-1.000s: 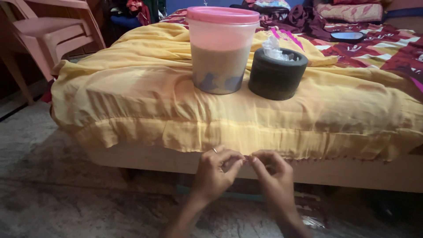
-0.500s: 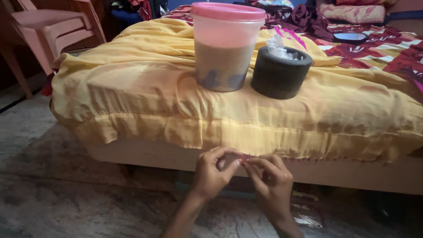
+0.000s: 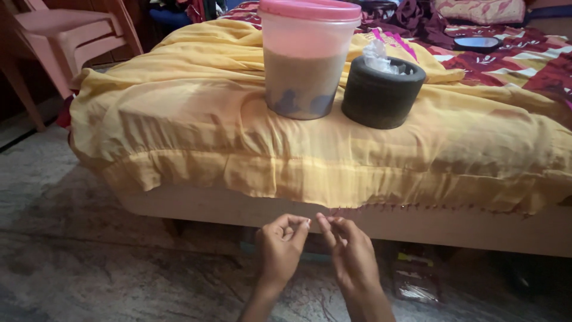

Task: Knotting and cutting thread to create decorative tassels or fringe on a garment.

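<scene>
A low bed [image 3: 453, 229] fills the view, draped in a rumpled yellow cloth [image 3: 196, 131], with a red patterned bedspread [image 3: 536, 59] behind. A pink plastic chair [image 3: 65, 36] stands at the left, on a mottled grey stone floor [image 3: 77, 268]. Soft light.

In front of you a low bed [image 3: 417, 229] carries a yellow cloth [image 3: 196, 131] that hangs over its edge, and on this cloth stand a plastic container with a pink lid [image 3: 307, 59] and, just beside it, a black round holder [image 3: 381, 92].
</scene>
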